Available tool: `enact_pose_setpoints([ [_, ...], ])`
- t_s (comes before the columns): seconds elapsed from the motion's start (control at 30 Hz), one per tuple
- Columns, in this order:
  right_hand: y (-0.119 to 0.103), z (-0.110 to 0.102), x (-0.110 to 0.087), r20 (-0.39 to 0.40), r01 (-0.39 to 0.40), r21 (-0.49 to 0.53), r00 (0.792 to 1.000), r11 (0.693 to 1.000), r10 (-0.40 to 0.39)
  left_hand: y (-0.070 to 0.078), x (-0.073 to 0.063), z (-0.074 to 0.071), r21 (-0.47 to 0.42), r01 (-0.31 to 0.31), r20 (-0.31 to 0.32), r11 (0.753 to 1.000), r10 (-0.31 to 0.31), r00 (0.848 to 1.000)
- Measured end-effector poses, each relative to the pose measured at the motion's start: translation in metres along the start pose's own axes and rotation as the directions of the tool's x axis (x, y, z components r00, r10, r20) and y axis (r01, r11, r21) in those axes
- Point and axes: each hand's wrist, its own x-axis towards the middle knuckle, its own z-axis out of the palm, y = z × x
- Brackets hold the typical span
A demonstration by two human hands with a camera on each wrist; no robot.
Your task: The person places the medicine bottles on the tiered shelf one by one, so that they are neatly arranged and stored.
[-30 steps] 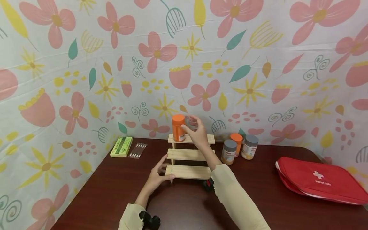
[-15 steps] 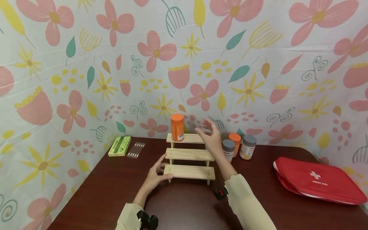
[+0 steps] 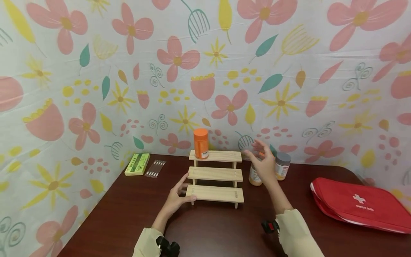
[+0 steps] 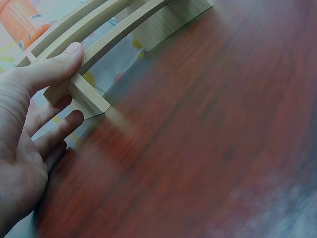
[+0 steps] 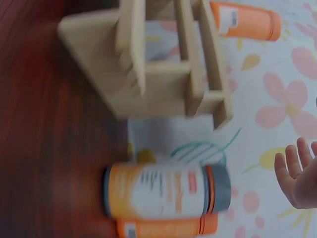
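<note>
- Rack, three stepped tiers, stands on the bench in front of you, the lowest tier nearest you.
- Your left hand grips its left end: thumb laid over the end of the lowest tier, pointing right, the other fingers spread behind and below that board. The forearm slants up and rightward from the bottom edge.
- Your right hand is released and holds nothing. It is raised just right of the rack, thumb toward the rack, fingers loosely bent with a wide gap to the thumb; the forearm slants up and leftward.
- Upright on the top tier's left end stands an orange bottle, well apart from your right hand.
- Behind that hand, partly hidden from the head camera, a jar and a second orange bottle stand side by side; another jar is to their right.
</note>
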Motion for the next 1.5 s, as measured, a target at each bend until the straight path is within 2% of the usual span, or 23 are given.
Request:
enact_pose_setpoints([
  [0.1,0.01,-0.015,-0.001,-0.017,0.001,-0.077,1.0,0.997,-0.003,0.002,-0.001,0.002,0.0,0.009,0.001,1.0,-0.009,1.0],
  [0.2,0.017,-0.028,-0.001,-0.03,-0.004,-0.11,1.0,0.994,0.001,0.002,-0.001,0.002,0.001,0.009,-0.014,1.0,-0.009,1.0],
  [0.33,0.022,-0.043,-0.002,-0.098,-0.035,-0.099,0.995,0.994,0.025,0.002,0.0,0.001,0.006,0.002,-0.013,1.0,-0.002,1.0],
  [0.47,0.027,-0.054,-0.002,-0.183,-0.075,-0.07,0.981,0.995,0.062,0.001,0.001,0.002,0.012,-0.002,-0.009,1.0,0.002,1.0],
  [0.7,0.037,-0.062,-0.002,-0.284,-0.09,-0.111,0.957,0.99,0.056,0.0,0.001,0.001,-0.009,0.005,0.001,1.0,-0.005,1.0],
  [1.13,0.065,-0.077,0.001,-0.349,-0.18,-0.169,0.93,0.969,0.112,0.001,0.001,0.001,-0.005,-0.006,-0.019,1.0,0.006,1.0],
  [1.27,0.075,-0.078,0.002,-0.349,-0.225,-0.151,0.923,0.962,0.161,0.0,0.0,0.0,-0.002,0.008,-0.029,1.0,-0.008,1.0],
  [1.5,0.088,-0.081,0.004,-0.323,-0.275,-0.096,0.918,0.957,0.231,0.001,0.0,0.002,-0.002,0.016,-0.006,1.0,-0.016,1.0],
])
